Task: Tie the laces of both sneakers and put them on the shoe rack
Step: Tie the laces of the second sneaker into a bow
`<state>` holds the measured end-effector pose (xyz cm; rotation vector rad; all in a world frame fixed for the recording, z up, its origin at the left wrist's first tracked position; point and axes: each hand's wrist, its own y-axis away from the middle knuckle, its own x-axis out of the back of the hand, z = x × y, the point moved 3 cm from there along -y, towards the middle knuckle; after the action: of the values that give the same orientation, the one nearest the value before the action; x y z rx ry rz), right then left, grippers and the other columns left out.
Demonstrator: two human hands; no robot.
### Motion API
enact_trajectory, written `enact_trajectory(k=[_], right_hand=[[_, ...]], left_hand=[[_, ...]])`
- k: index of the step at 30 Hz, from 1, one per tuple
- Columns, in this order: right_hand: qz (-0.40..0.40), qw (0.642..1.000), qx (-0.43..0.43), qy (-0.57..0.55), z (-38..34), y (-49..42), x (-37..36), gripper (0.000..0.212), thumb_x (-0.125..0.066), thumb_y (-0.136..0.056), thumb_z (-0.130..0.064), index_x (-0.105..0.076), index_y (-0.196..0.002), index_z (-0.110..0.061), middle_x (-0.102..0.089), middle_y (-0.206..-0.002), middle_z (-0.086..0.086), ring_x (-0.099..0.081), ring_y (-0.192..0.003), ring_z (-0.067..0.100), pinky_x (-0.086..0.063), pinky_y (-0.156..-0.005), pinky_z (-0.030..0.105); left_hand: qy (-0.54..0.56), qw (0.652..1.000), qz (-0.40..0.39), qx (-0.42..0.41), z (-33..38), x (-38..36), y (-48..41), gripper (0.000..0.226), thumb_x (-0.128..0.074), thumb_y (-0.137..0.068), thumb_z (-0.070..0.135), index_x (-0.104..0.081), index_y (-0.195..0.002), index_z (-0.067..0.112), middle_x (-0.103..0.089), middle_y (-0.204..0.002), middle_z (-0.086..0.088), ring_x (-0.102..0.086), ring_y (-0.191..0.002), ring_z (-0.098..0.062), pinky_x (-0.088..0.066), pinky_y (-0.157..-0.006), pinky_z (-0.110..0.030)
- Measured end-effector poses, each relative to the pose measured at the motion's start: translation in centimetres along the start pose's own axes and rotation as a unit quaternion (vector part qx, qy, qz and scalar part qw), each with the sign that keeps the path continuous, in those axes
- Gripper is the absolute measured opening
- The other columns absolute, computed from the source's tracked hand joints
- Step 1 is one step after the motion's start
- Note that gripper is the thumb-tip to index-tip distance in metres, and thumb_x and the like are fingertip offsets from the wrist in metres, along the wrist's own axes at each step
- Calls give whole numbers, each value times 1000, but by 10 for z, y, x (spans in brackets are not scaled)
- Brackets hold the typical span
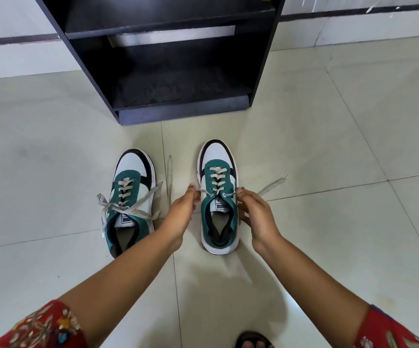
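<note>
Toes (253, 344) at bottom edge. We pinch one lace end per hand: left hand (181, 212), right hand (256, 214), right sneaker (218, 197) untied. Left sneaker (130, 197) bow looks tied. Rack (168, 59) holds neither.

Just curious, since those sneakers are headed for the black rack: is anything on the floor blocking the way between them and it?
Nothing visible does. The left sneaker and right sneaker stand on bare tiled floor right before the shoe rack, whose bottom shelf looks empty. Only loose laces trail beside them.
</note>
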<state>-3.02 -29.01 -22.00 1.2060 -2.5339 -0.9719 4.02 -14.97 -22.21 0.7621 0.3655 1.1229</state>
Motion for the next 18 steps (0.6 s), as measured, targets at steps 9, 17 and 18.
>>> enact_trajectory(k=[9,17,18], right_hand=[[-65,989,103,81,-38,0,-21,20,-43,-92,-5,-61,-84,-10,-61,-76,1,-55,-52,-6,-41,-53,5],[-95,802,329,489,-58,15,-30,24,-51,-90,-32,-54,-66,-29,-50,-56,-6,-46,-60,10,-35,-56,31],[-79,816,328,470,-59,16,-27,19,-52,-89,-36,-57,-72,-28,-52,-58,-6,-48,-62,12,-36,-56,30]], left_hand=[[30,950,-88,-297,45,-10,12,33,-34,-96,11,-66,-93,13,-65,-109,-5,-59,-96,1,-40,-85,-13],[-272,828,-59,-486,53,2,-3,28,-39,-85,15,-57,-74,-3,-59,-87,-17,-52,-86,-22,-43,-77,-32],[-301,801,-26,-517,54,5,-2,29,-40,-87,17,-56,-75,-3,-55,-82,-14,-48,-82,-21,-40,-75,-31]])
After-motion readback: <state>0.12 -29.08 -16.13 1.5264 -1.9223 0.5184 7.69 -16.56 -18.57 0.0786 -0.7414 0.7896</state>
